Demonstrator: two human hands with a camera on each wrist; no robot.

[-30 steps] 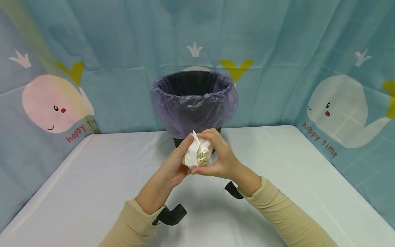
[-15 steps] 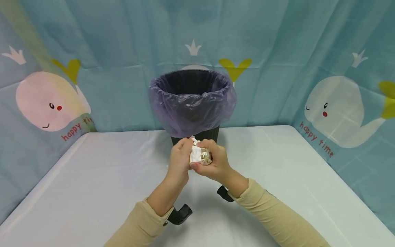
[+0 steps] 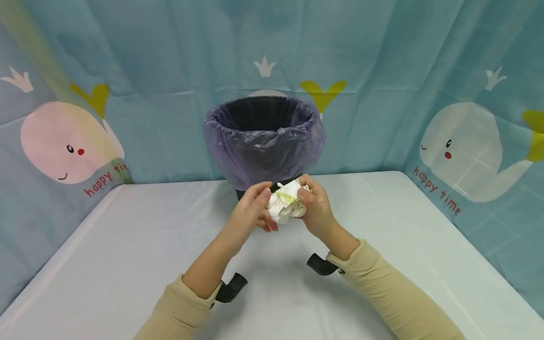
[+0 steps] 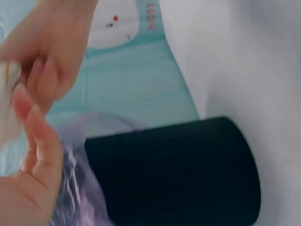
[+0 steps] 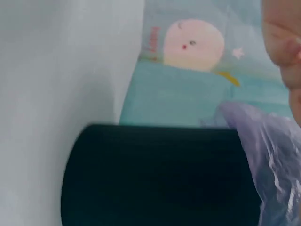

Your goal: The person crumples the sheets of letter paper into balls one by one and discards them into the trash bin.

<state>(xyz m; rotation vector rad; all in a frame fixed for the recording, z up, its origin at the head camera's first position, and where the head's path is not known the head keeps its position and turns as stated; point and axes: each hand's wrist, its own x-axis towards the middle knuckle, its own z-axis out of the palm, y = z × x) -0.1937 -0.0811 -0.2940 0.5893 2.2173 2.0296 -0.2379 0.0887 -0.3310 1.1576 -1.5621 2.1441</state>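
Observation:
A crumpled white wrapper (image 3: 285,204) with yellow-green print is held above the table in the head view, just in front of the bin. My right hand (image 3: 316,208) grips its right side, thumb over the front. At its left side is my left hand (image 3: 248,212), fingers loosely extended; whether they touch the wrapper I cannot tell. In the left wrist view, the left hand (image 4: 35,174) shows fairly straight fingers, below the right hand (image 4: 59,56) and a blurred edge of the wrapper (image 4: 7,103). The right wrist view catches only part of a hand (image 5: 284,52).
A black bin (image 3: 267,113) lined with a purple plastic bag (image 3: 267,151) stands at the back of the white table (image 3: 148,245). Behind and at both sides hangs a blue curtain (image 3: 170,118) with whale prints. Black wrist mounts (image 3: 231,288) stick out below the sleeves.
Both hands were pressed round the wrapper half a second ago. Now the left hand has loosened and moved slightly away, and the wrapper has turned, showing its green print, in the right hand.

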